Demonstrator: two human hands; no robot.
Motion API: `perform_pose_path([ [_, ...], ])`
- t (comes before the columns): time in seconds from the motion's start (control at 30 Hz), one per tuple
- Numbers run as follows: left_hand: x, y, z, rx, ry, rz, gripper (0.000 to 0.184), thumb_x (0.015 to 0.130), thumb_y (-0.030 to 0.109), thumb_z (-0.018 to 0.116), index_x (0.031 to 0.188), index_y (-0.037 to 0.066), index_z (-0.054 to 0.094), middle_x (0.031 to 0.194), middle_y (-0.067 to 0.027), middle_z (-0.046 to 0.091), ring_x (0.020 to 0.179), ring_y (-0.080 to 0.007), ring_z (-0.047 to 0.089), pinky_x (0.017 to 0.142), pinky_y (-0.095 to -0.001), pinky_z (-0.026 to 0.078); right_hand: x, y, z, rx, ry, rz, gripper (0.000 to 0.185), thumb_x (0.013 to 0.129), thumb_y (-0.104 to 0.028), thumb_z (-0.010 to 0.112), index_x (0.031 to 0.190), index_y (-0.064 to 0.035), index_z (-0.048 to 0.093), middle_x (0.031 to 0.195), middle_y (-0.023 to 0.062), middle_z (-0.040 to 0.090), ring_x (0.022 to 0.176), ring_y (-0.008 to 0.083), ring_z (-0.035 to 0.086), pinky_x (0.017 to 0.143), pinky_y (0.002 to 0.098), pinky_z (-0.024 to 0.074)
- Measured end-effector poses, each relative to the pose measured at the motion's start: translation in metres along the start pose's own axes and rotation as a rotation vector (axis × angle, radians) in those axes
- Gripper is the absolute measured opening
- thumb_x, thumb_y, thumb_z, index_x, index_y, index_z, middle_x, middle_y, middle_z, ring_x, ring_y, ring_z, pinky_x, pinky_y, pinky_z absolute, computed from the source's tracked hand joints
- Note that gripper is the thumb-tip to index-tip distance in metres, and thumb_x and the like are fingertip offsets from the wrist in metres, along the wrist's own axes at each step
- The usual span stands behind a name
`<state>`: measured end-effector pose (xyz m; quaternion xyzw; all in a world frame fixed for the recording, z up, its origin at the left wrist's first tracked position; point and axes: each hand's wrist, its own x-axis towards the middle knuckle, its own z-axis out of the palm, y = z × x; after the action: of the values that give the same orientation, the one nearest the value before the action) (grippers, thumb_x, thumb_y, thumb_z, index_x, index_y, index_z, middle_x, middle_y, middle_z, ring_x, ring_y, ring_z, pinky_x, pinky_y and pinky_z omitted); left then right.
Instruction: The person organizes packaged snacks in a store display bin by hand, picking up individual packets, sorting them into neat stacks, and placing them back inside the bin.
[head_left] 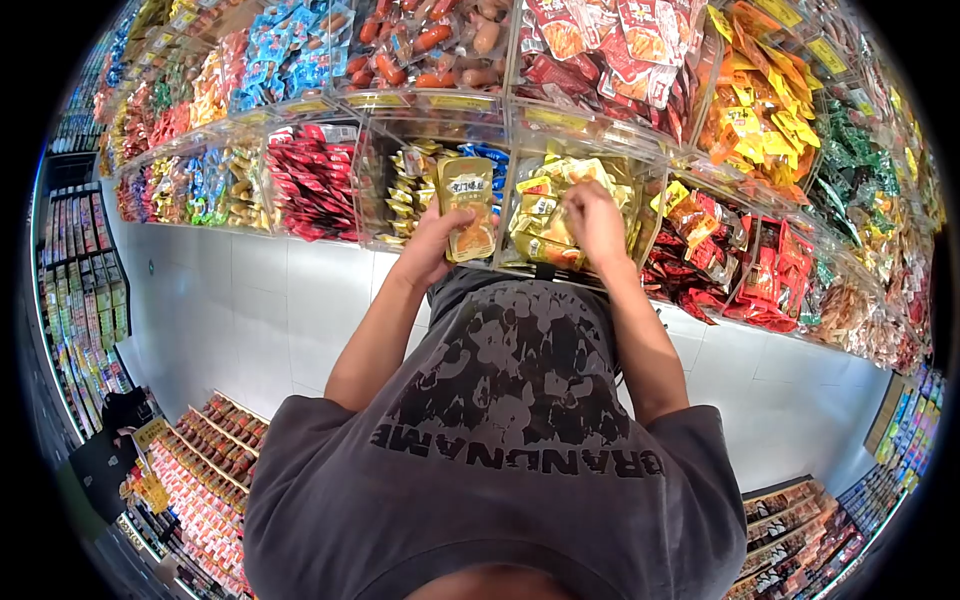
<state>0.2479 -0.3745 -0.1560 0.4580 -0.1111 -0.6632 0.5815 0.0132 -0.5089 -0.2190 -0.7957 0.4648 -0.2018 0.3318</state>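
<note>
My left hand (432, 242) grips a gold-green snack packet (467, 200) upright, with the thumb across its front and the fingers behind it. Over the clear bin (645, 215) just to the right is my right hand (597, 222). Its fingers are curled together; what they hold, if anything, is hidden. Beneath it lie several matching gold snack packets (545, 215) with yellow labels. Behind the held packet, the neighbouring bin has yellow packets (408, 190) and blue packets (490, 155), partly covered by my hand.
Red packets (312, 185) fill a bin on the left, and dark red packets (775, 265) one on the right. A higher row holds sausages (430, 40) and orange packets (760, 110). Clear dividers separate the bins. A person in dark clothing (105, 460) is at lower left.
</note>
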Motion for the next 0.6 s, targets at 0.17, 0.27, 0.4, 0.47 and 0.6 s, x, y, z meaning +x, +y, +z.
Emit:
perform_pose_path([
  [0.17,0.008,-0.005,-0.003,0.016,-0.049,-0.077,0.052,0.091,0.006,0.058,0.140,0.000,0.041,0.124,-0.0175,0.062,0.105,-0.0260,0.069,0.086,-0.0405,0.062,0.015,0.006,-0.041,0.371,0.091,0.054,0.015,0.087,-0.007,0.075,0.099,0.0000,0.072,0.085,0.0038,0.067,0.079,0.0110,0.058,0.075,0.0271,0.0491],
  [0.27,0.008,-0.005,0.010,0.048,-0.049,-0.032,0.051,0.091,0.006,0.058,0.139,0.000,0.042,0.124,-0.0188,0.062,0.105,-0.0261,0.069,0.087,-0.0397,0.061,0.015,-0.028,-0.081,0.678,-0.033,0.229,0.015,0.091,-0.010,0.075,0.101,0.0010,0.072,0.093,-0.0008,0.070,0.085,0.0050,0.058,0.078,0.0236,0.0481],
  [0.4,0.013,-0.009,0.017,0.078,-0.087,-0.090,0.053,0.092,0.009,0.061,0.140,0.001,0.041,0.126,-0.0177,0.061,0.106,-0.0249,0.068,0.089,-0.0394,0.060,0.012,-0.056,-0.100,0.749,-0.100,0.111,0.019,0.090,-0.010,0.075,0.106,-0.0001,0.072,0.098,0.0001,0.071,0.087,0.0054,0.061,0.080,0.0238,0.0496],
  [0.47,0.009,-0.010,0.030,0.023,-0.130,-0.131,0.062,0.094,0.008,0.063,0.147,0.009,0.030,0.129,-0.0153,0.058,0.112,-0.0246,0.065,0.091,-0.0391,0.060,0.011,-0.070,-0.095,0.759,-0.165,0.054,0.023,0.089,-0.010,0.076,0.109,-0.0004,0.071,0.099,0.0022,0.073,0.090,0.0050,0.062,0.080,0.0227,0.0502],
  [0.6,0.004,-0.016,0.038,0.015,-0.226,-0.147,0.073,0.090,0.028,0.076,0.146,0.008,0.034,0.127,-0.0107,0.059,0.112,-0.0206,0.065,0.093,-0.0369,0.058,0.006,-0.099,-0.071,0.641,-0.107,-0.053,0.016,0.086,-0.004,0.078,0.100,-0.0008,0.072,0.090,0.0020,0.072,0.079,0.0065,0.062,0.070,0.0229,0.0491],
])
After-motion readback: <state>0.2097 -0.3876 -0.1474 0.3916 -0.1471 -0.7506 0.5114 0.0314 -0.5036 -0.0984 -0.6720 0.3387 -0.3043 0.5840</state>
